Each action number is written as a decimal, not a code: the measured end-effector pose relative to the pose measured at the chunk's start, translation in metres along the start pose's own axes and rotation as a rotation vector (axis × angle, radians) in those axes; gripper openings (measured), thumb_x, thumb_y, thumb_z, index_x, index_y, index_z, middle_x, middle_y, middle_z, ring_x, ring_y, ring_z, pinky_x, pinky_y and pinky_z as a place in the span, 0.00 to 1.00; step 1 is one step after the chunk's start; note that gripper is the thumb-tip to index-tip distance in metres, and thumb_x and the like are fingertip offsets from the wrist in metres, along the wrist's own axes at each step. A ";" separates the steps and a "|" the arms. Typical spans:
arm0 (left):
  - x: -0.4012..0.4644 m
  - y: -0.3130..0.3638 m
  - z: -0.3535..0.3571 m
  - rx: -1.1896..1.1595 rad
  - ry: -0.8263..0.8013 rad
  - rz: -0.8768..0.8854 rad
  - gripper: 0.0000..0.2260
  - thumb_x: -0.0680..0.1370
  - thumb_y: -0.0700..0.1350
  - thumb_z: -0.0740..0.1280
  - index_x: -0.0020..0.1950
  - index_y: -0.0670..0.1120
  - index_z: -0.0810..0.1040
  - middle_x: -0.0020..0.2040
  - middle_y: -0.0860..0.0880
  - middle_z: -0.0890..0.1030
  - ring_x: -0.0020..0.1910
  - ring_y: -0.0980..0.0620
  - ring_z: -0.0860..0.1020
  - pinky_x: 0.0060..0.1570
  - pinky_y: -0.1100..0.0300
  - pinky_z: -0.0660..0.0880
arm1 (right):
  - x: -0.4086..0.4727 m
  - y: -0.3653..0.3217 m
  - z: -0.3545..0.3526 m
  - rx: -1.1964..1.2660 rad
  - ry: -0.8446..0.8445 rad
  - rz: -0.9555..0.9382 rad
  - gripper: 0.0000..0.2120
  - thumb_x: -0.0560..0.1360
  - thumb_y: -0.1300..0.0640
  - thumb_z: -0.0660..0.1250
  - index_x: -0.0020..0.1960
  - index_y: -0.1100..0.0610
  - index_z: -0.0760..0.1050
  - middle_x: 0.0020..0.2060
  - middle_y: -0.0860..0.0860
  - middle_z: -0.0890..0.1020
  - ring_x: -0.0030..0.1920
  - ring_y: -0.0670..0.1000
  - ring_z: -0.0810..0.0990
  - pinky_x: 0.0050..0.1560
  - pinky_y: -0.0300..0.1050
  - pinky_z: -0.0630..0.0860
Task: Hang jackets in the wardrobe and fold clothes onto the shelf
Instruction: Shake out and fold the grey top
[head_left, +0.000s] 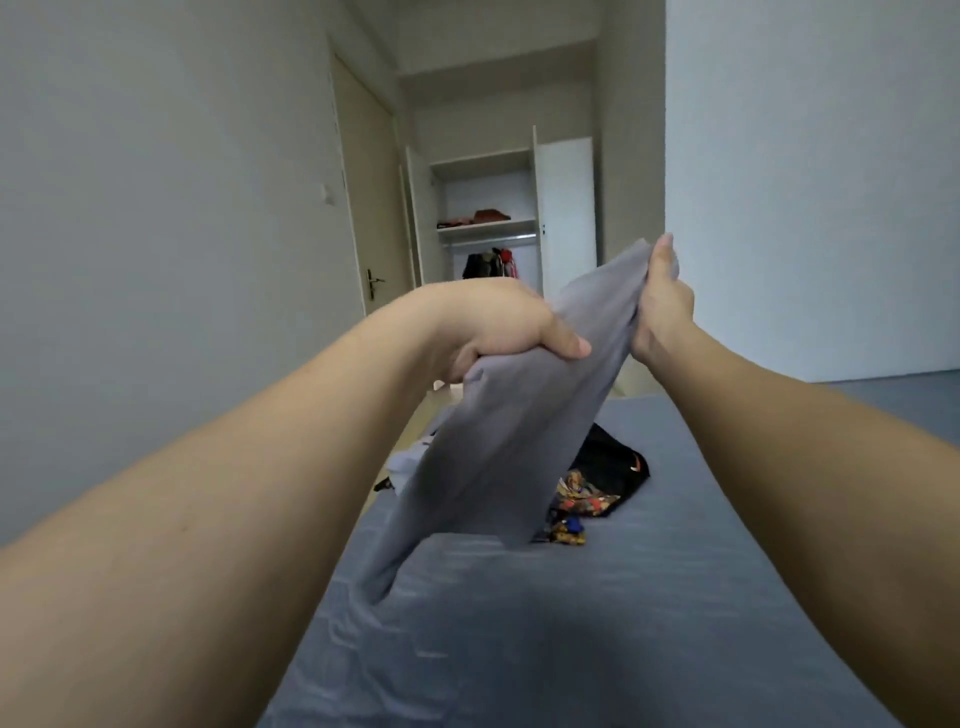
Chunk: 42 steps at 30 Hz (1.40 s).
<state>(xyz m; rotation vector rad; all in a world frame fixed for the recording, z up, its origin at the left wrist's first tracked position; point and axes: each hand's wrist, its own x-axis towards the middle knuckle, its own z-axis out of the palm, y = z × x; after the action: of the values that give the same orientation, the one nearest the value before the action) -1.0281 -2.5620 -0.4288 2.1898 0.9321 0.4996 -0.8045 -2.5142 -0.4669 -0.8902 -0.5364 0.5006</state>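
Two hands, left hand (498, 327) and right hand (662, 301), are gripping one grey garment (498, 441) above the bed (623, 623); three more garments are lying behind it.

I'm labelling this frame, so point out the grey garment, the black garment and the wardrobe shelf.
grey garment (498, 426): head view, middle of the hanging cloth.
black garment (615, 467): head view, its top surface on the bed.
wardrobe shelf (514, 224): head view, bare front edge.
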 end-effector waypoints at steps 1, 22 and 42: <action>-0.002 0.005 0.024 -0.017 -0.086 -0.018 0.19 0.71 0.48 0.76 0.55 0.39 0.80 0.50 0.39 0.84 0.50 0.40 0.83 0.57 0.45 0.78 | -0.003 0.001 -0.025 0.010 -0.003 0.019 0.32 0.70 0.30 0.64 0.56 0.57 0.77 0.44 0.51 0.85 0.43 0.53 0.85 0.44 0.48 0.82; -0.006 -0.259 0.224 0.154 -0.152 -0.357 0.20 0.73 0.62 0.69 0.52 0.46 0.81 0.49 0.49 0.82 0.48 0.49 0.80 0.45 0.59 0.71 | -0.046 0.247 -0.158 -0.830 -0.218 0.381 0.27 0.80 0.44 0.51 0.72 0.57 0.66 0.68 0.56 0.72 0.66 0.58 0.72 0.64 0.50 0.67; -0.014 -0.411 0.241 0.323 0.187 -0.446 0.33 0.73 0.72 0.56 0.57 0.43 0.74 0.60 0.42 0.78 0.60 0.41 0.76 0.52 0.53 0.71 | -0.055 0.406 -0.126 -1.510 -0.438 0.172 0.23 0.80 0.40 0.54 0.65 0.58 0.64 0.62 0.59 0.75 0.61 0.61 0.73 0.60 0.56 0.69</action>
<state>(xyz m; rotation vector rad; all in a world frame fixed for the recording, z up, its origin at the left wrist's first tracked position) -1.0930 -2.4748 -0.8932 2.1362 1.6498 0.3584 -0.8422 -2.4044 -0.8796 -2.2981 -1.2929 0.3900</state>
